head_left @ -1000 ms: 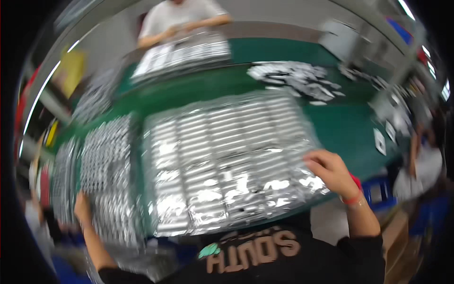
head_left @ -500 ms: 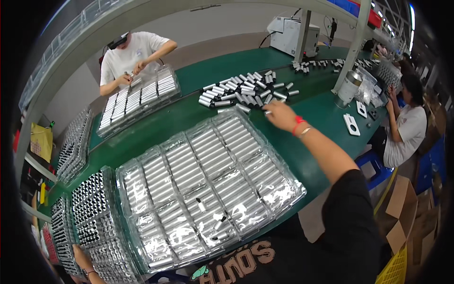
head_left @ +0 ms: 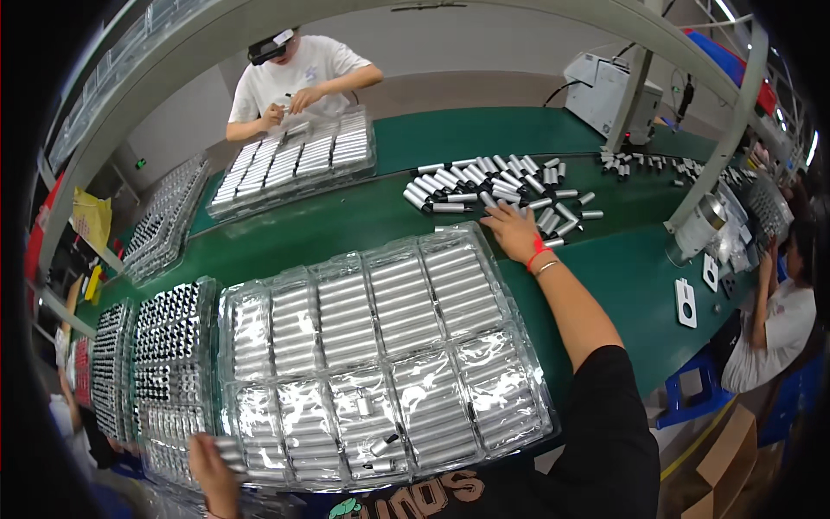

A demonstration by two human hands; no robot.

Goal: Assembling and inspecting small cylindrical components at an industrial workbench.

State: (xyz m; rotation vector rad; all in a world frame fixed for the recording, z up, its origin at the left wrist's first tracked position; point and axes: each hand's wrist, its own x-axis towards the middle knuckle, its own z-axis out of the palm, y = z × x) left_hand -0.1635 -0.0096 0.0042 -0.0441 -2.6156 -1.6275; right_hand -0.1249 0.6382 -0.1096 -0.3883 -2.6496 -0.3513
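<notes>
My right hand (head_left: 513,233) reaches out to the near edge of a pile of silver tubes with black ends (head_left: 501,177). Its fingers are extended and touch the tubes. Low on the left, my left hand (head_left: 212,477) is closed on several small silver metal pieces (head_left: 232,453), blurred by motion. It hovers between a tray of small black and silver parts (head_left: 170,342) and a large clear plastic tray (head_left: 504,281). Rows of silver tubes fill the large tray's compartments. A few short tubes with black ends (head_left: 383,445) lie loose on top of it.
Across the green bench (head_left: 605,285), a person (head_left: 303,82) handles parts above another tube tray (head_left: 290,186). At the right stand a metal can (head_left: 699,227) and white plates with round holes (head_left: 686,303). A second person (head_left: 778,329) sits there. A frame post (head_left: 726,130) rises beside the can.
My left hand has lifted away from the parts tray and moved right, with silver pieces now in it. My right hand stays at the tube pile. The whole view has shifted.
</notes>
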